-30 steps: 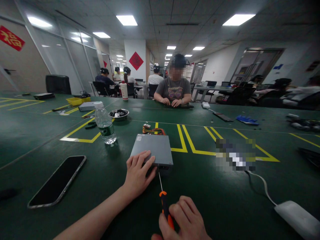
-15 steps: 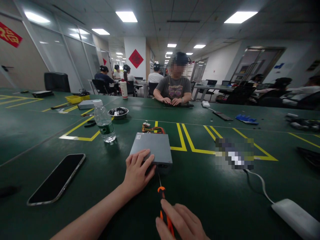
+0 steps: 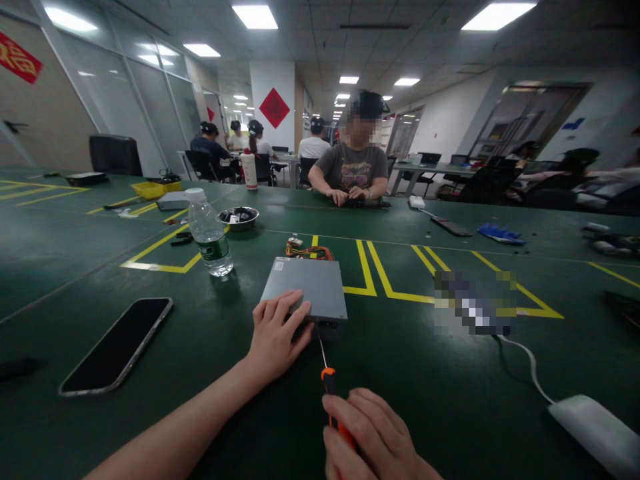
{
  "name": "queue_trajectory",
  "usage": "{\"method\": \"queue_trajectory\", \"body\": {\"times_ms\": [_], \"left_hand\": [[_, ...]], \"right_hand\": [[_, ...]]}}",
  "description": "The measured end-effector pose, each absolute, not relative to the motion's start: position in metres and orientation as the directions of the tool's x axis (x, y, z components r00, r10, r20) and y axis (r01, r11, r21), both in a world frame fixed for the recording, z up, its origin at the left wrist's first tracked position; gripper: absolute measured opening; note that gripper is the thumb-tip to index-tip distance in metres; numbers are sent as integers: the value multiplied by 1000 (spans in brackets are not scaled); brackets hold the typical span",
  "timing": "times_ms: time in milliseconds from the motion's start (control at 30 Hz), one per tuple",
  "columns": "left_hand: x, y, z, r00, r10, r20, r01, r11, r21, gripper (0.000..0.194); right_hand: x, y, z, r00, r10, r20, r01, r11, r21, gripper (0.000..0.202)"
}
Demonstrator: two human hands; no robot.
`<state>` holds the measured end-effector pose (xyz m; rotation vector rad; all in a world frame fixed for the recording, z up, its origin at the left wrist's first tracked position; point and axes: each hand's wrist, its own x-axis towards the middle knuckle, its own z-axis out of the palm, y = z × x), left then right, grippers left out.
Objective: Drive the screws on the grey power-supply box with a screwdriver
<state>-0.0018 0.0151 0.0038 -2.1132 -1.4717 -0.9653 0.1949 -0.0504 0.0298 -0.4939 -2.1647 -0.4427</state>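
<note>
A grey metal box point(image 3: 313, 283) with a socket in its near side lies on the green table, and a bundle of coloured wires point(image 3: 313, 251) comes out behind it. My left hand point(image 3: 281, 327) rests on the box's near left corner, fingers spread over the top and thumb at the near side. My right hand point(image 3: 373, 433) is wrapped round the orange and black handle of a screwdriver point(image 3: 329, 380). The screwdriver's shaft points away from me, its tip at the near side of the box; the exact contact point is too small to tell.
Left of the box are a water bottle point(image 3: 210, 243), a phone point(image 3: 117, 347) and a metal bowl point(image 3: 239, 219). To the right lie a blurred-out object point(image 3: 473, 303) and a white adapter point(image 3: 595, 427) with its cable. Across the table sits a person point(image 3: 353, 167).
My right hand's fingers have closed more around the screwdriver handle. The view has shifted slightly; my left hand stays on the box.
</note>
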Motion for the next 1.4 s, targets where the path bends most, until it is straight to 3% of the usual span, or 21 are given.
{"method": "queue_trajectory", "body": {"times_ms": [200, 333, 500, 667, 800, 933, 1133, 1300, 1400], "left_hand": [[-3, 16, 1, 208, 668, 714, 923, -375, 82, 28], [-3, 16, 2, 212, 661, 720, 922, -379, 76, 28], [-3, 15, 4, 215, 669, 711, 922, -379, 77, 29], [-3, 15, 2, 214, 674, 707, 925, -373, 76, 29], [-3, 15, 2, 219, 673, 706, 927, -369, 64, 28], [-3, 15, 2, 216, 671, 710, 927, -368, 66, 28], [-2, 15, 3, 210, 661, 720, 924, -374, 74, 28], [-2, 15, 3, 213, 659, 721, 923, -378, 73, 29], [-2, 15, 2, 215, 662, 718, 922, -380, 74, 29]], "right_hand": [[190, -51, 27, -568, 184, 803, 478, 867, 140, 1], [192, -53, 32, -627, 221, 747, 424, 901, 89, 14], [195, -50, 32, -720, 122, 684, 268, 957, 111, 13], [187, -50, 23, -578, 198, 791, 507, 847, 158, 8], [188, -53, 22, -587, 199, 785, 528, 829, 185, 3], [193, -53, 27, -646, 252, 721, 490, 861, 138, 14], [184, -51, 20, -513, 316, 798, 503, 864, -19, 20], [180, -50, 13, -511, 515, 688, 476, 836, -273, 14], [180, -51, 19, -553, 441, 707, 413, 882, -227, 14]]}}
